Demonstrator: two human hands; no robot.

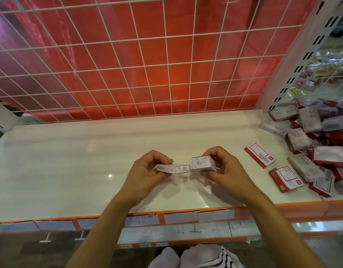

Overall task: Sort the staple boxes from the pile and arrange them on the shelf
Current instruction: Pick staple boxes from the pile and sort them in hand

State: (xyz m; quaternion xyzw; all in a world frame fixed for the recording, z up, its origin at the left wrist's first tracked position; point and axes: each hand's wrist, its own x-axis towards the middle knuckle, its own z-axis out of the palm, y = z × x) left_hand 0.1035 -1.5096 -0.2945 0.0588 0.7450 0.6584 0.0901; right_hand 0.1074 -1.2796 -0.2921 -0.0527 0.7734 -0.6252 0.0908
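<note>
My left hand (147, 171) pinches a white staple box (173, 169) marked STAPLES, held flat just above the white shelf (70, 161). My right hand (223, 169) grips a second white staple box (202, 163), tilted with its end face toward me. The two boxes sit side by side with a small gap between them. A pile of staple boxes (317, 140), white ones and red-and-white ones mixed, lies at the shelf's right end.
A white wire grid (147, 60) with red sheeting behind it backs the shelf. Two red-and-white boxes (260, 157) (285, 178) lie loose left of the pile. An orange front rail with label holders (178, 217) edges the shelf. A perforated upright (294, 74) stands at the right.
</note>
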